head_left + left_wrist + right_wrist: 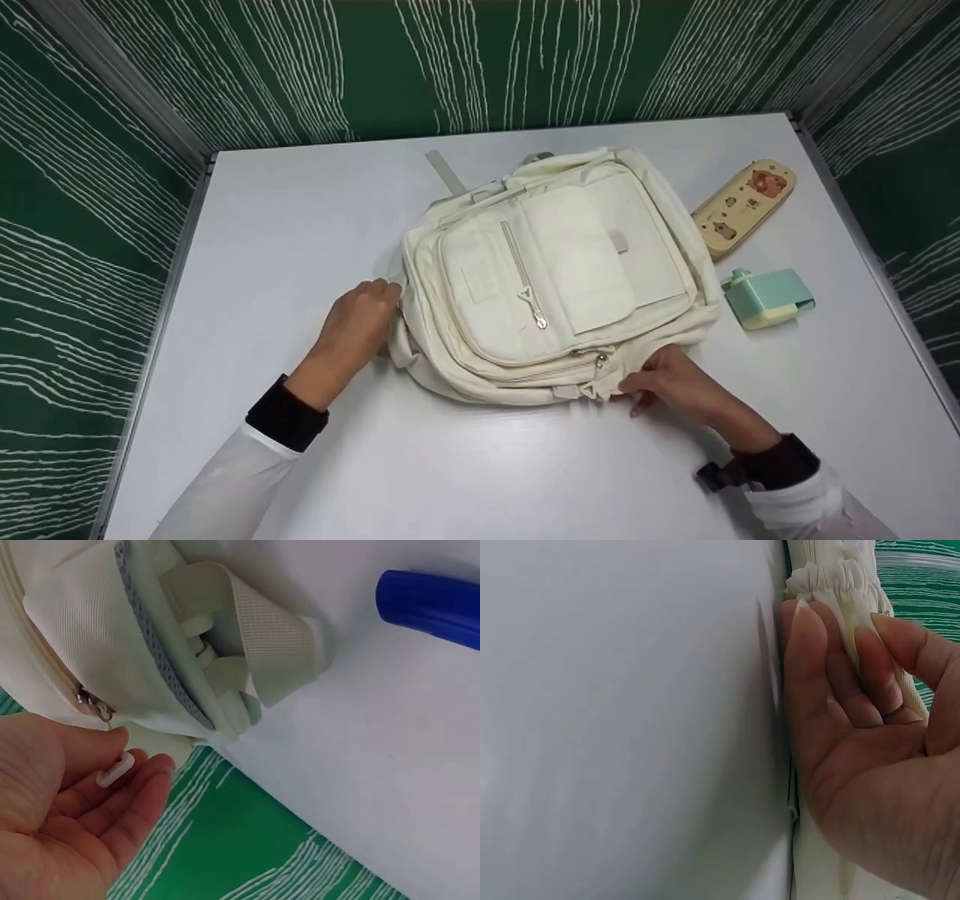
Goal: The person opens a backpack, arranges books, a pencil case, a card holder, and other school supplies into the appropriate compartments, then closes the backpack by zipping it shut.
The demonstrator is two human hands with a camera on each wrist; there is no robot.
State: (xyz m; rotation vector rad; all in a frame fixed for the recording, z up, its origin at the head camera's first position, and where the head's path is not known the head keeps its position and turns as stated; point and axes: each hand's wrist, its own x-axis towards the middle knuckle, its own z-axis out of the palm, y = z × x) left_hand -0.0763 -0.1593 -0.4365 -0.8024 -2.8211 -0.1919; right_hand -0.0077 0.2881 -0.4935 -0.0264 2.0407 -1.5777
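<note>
A cream backpack [592, 262] lies on the white table with its front pockets facing up. At its left edge is my left hand [364, 319]. In the left wrist view, the left thumb and fingers pinch a small white zipper pull [115, 769], which hangs from a metal slider [95, 703] on the bag's zipper. My right hand [679, 382] is at the near right edge of the bag. Seen from the right wrist, its thumb and index finger pinch the bag's fabric just below a gathered, elastic-looking edge [829, 581].
Right of the bag lie a yellow pencil case [742, 210] with animal prints and a mint-green box-shaped object [772, 296]. A grey strap [445, 172] sticks out behind the bag. The left wrist view has a blue object [431, 604] on the table. Green walls surround the table.
</note>
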